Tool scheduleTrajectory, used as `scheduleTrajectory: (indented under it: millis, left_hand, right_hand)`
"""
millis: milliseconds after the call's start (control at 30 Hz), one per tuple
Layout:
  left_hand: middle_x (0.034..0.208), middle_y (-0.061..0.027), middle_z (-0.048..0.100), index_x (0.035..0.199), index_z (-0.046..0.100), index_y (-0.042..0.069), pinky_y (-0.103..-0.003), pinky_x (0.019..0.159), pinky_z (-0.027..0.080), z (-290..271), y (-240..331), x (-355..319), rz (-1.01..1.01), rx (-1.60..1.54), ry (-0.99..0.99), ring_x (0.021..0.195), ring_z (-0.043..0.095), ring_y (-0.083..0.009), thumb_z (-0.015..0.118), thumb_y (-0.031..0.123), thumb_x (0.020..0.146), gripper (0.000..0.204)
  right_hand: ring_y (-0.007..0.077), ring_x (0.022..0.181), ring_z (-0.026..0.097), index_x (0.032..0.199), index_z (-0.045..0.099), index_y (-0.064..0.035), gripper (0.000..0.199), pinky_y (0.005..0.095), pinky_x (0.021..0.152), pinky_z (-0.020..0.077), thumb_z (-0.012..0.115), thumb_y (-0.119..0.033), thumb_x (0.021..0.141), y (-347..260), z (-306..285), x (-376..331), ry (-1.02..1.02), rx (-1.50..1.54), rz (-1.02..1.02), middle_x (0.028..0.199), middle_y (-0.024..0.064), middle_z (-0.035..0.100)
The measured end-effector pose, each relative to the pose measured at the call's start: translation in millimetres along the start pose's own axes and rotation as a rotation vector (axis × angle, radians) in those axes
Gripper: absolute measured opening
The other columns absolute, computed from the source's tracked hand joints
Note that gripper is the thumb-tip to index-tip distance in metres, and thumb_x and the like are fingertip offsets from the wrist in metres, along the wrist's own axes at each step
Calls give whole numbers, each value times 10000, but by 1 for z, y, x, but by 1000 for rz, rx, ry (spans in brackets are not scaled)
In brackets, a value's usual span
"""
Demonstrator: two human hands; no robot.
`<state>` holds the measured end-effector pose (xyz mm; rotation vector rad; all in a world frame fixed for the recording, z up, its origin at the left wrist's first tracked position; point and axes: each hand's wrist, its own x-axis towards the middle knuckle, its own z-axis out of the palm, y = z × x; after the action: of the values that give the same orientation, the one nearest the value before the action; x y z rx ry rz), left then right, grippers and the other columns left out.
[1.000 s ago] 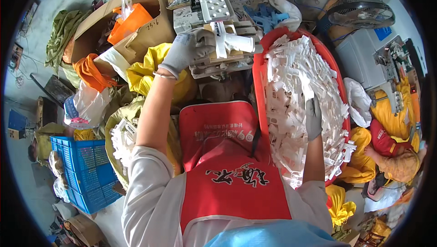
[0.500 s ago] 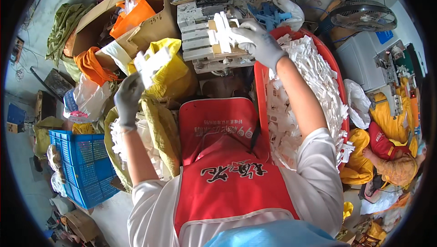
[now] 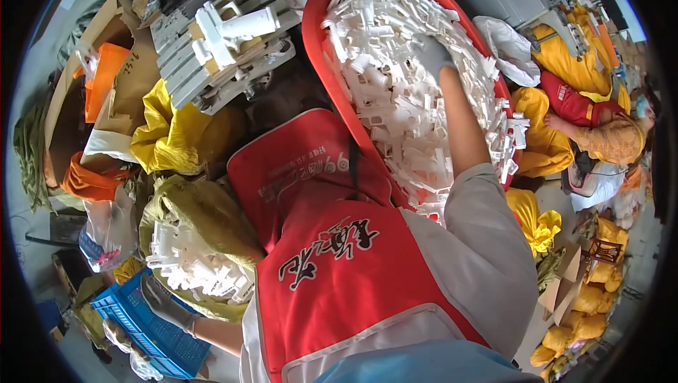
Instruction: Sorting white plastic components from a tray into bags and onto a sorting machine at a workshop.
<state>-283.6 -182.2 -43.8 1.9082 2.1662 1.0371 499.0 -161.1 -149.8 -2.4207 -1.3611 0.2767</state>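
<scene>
My right hand (image 3: 432, 55), in a grey glove, reaches into a heap of white plastic parts (image 3: 402, 111) filling a long red tub (image 3: 321, 58). Its fingertips dip among the pieces, so I cannot tell whether it grips one. Down at the left, my gloved left hand (image 3: 166, 305) is open, fingers stretched out and nothing in them. It hovers over the blue crate (image 3: 152, 333), beside an olive sack (image 3: 194, 217) of similar white parts (image 3: 205, 266). A larger white plastic piece (image 3: 240, 26) lies on the slatted metal bed of a machine (image 3: 176, 65).
Left of the machine are a cardboard box (image 3: 120, 86) with an orange bag (image 3: 106, 79) and a yellow sack (image 3: 166, 132). A red-covered seat (image 3: 304, 150) lies in front of me. At far right, a person in patterned sleeves (image 3: 607, 143) sits among yellow sacks (image 3: 547, 129).
My view has turned right. My right hand has left the machine bed for the red tub. My left hand has dropped toward the crate and no longer holds its white piece.
</scene>
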Motion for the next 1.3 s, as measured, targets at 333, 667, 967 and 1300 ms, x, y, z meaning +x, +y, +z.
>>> scheduleTrajectory:
  millis: [333,667,967,1300]
  left_hand:
    - [1110,-116,641,1137,597,-37,-303,892,470,64,75,33,118,-184,-235,993,599,-198,469,143,959,284]
    - [1098,-116,639,1152,602,-26,-307,879,485,97,85,39,81,-314,-318,1001,602,-204,469,146,963,287]
    - [1142,-98,627,1168,593,-30,-310,928,462,101,100,53,36,-348,-295,1040,596,-193,503,157,950,302]
    - [990,-110,686,1043,651,-14,-285,841,475,120,174,55,328,-280,-297,919,638,-169,575,73,886,195]
  right_hand:
    - [363,1074,544,1293,477,-157,491,402,921,447,551,-216,811,49,60,-58,-65,-37,52,1220,173,535]
    - [345,1061,571,1230,531,-64,565,428,903,454,595,-460,831,117,-52,-74,-65,-412,319,1178,195,579]
    - [315,1079,570,1306,443,-180,569,461,871,470,537,-472,826,53,69,-85,-8,-282,451,1285,136,483]
    - [318,1269,438,1478,173,-178,917,396,1000,416,644,-256,695,66,110,-44,-35,-269,488,1512,117,227]
